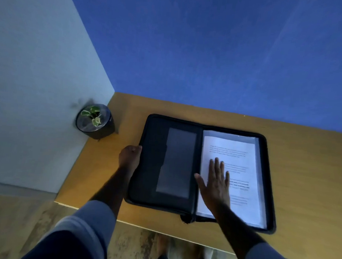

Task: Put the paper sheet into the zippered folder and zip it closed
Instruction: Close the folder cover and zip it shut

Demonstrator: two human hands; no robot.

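Black folder (pixel 164 158) lies open, spine running away from the person | right hand (pixel 216 183) spread flat on the paper (pixel 241 168), gripping nothing | left hand (pixel 130 157) curled round the left cover edge, so it's best placed to flip that over

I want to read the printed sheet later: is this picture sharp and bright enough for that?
Head view: dim and bluish; the paper sheet is the brightest area, but its text is too soft to read; wide-angle distortion bends the folder; the right hand covers part.
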